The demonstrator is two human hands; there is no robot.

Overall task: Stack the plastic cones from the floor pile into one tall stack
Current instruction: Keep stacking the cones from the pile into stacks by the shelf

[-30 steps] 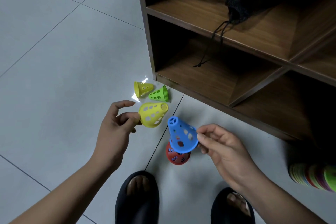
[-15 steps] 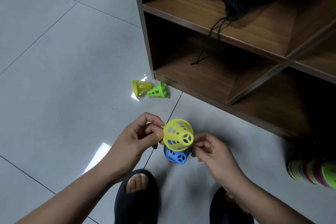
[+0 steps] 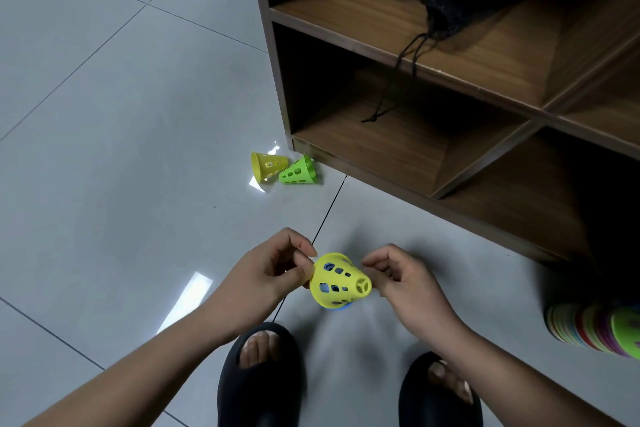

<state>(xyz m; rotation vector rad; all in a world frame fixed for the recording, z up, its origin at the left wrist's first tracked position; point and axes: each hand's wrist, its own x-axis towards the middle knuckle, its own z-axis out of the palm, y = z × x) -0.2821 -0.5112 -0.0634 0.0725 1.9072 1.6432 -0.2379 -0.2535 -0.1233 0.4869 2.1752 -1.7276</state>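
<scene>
Yellow cone point(image 3: 341, 282) now over blue cone point(image 3: 336, 306); left hand point(image 3: 266, 274) pinches rim, right hand point(image 3: 405, 284) pinches tip.

Floor point(image 3: 104, 114): pale grey glossy tiles, thin dark grout lines, bright reflected light patch point(image 3: 187, 302). Wooden shelf unit point(image 3: 381, 152) upper right: dark frame, wood-grain boards, open compartments, shadowed interiors. Black mesh drawstring bag point(image 3: 446, 3) on upper shelf, cords point(image 3: 398, 80) hanging over edge. Stack of coloured discs point(image 3: 588, 329) on floor, far right.

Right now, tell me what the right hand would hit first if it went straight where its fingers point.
The yellow cone: the right hand points its fingers left at the cone's narrow end, seemingly already touching it.
</scene>
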